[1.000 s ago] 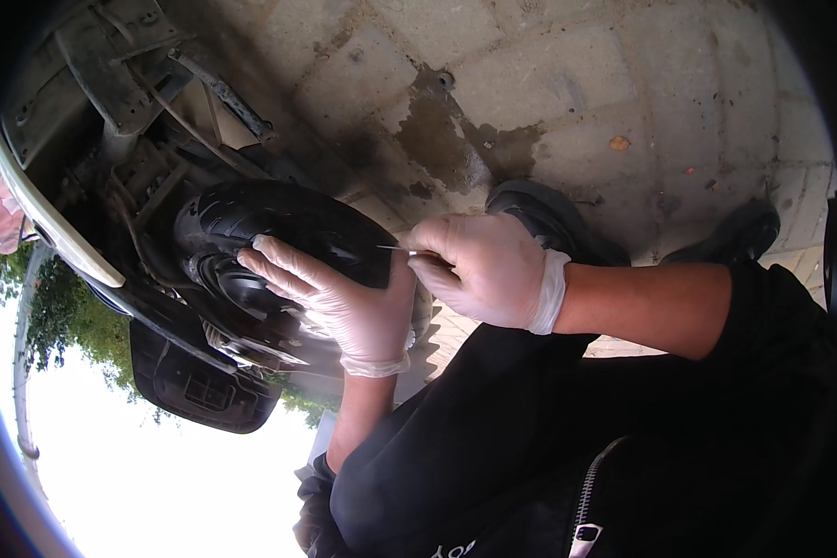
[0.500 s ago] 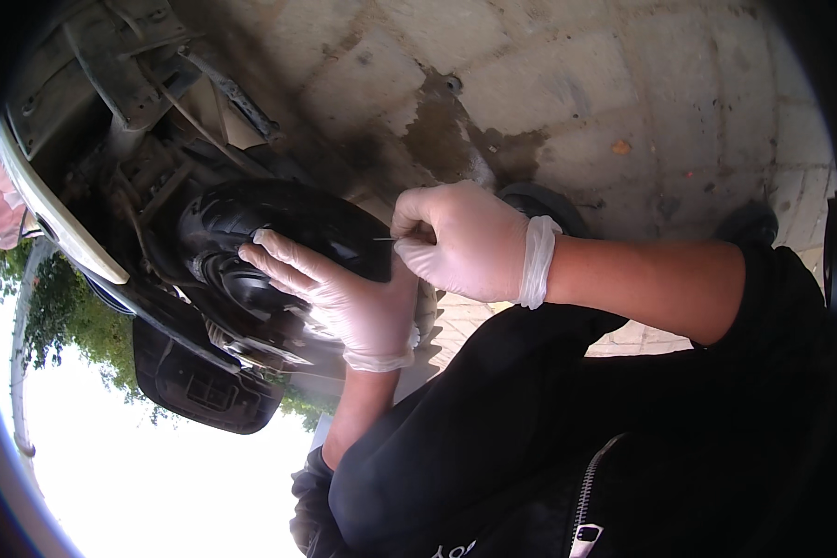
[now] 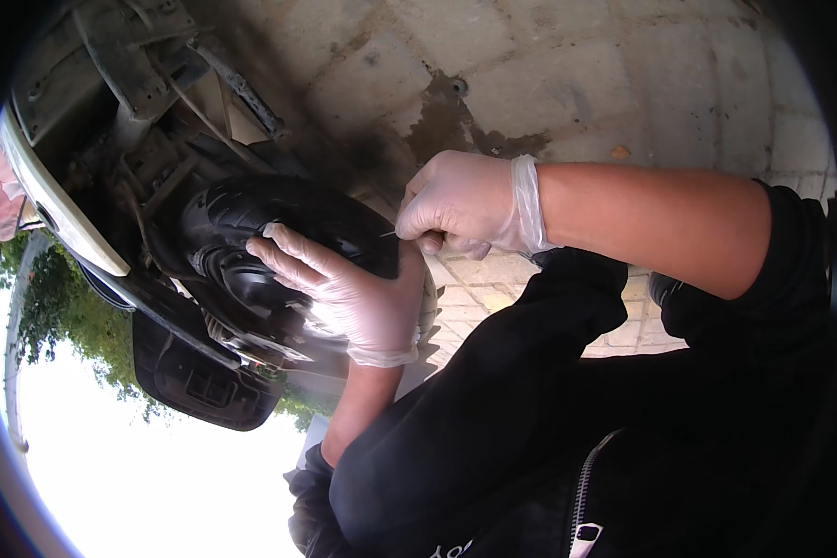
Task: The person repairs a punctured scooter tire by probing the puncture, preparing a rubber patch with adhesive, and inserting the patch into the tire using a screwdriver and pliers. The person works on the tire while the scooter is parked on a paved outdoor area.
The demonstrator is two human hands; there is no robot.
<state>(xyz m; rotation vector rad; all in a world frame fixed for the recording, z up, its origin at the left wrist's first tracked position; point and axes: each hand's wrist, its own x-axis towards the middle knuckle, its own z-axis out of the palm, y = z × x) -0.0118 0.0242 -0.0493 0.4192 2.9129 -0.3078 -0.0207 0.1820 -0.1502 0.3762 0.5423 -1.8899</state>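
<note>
A black tyre (image 3: 298,200) on a vehicle's wheel (image 3: 248,279) is in front of me. My left hand (image 3: 349,298), in a thin translucent white glove, lies over the wheel's side with its fingers stretched out and its thumb along the tread. At the tread's right edge, my right hand (image 3: 470,205), gloved alike, pinches a thin metal pin (image 3: 388,234) between thumb and forefinger. The pin's tip points left at the tyre; I cannot tell whether it goes into the rubber. Its other end is hidden in my fingers.
Dirty metal frame parts (image 3: 121,84) of the vehicle fill the upper left, beside a curved white panel (image 3: 60,200). A black flap (image 3: 205,377) hangs below the wheel. Stone paving (image 3: 567,65) has a dark wet patch (image 3: 442,116). My bent knee (image 3: 567,288) is close by.
My right hand has turned at the wrist, its back now upward, and its forearm has swung up. The pin has tilted slightly. My left hand keeps its hold against the wheel.
</note>
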